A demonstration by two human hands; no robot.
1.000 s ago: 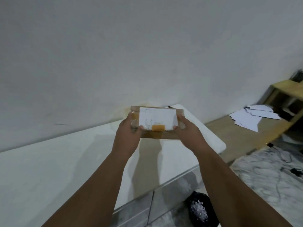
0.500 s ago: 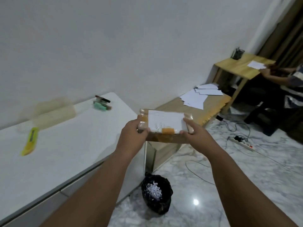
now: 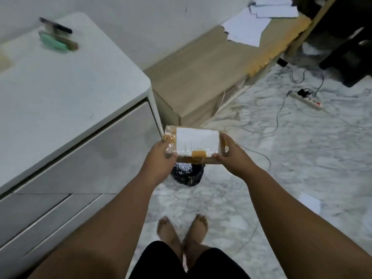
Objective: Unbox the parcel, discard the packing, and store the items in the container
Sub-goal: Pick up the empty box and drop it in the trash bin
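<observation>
A small brown cardboard parcel with a white label and brown tape is held in the air in front of me. My left hand grips its left end and my right hand grips its right end. The parcel hangs right of the white table, directly above a black bin bag on the floor. Shredded white paper shows inside the bag, and the parcel covers most of its opening.
A green object and a dark pen lie at the table's far edge. A low wooden bench with loose white papers stands behind. A power strip and cables lie on the marble floor. My bare feet are below.
The view has tilted down and swung right, from the wall and tabletop to the floor. The parcel, still held by both hands, has moved off the table to above the bin bag.
</observation>
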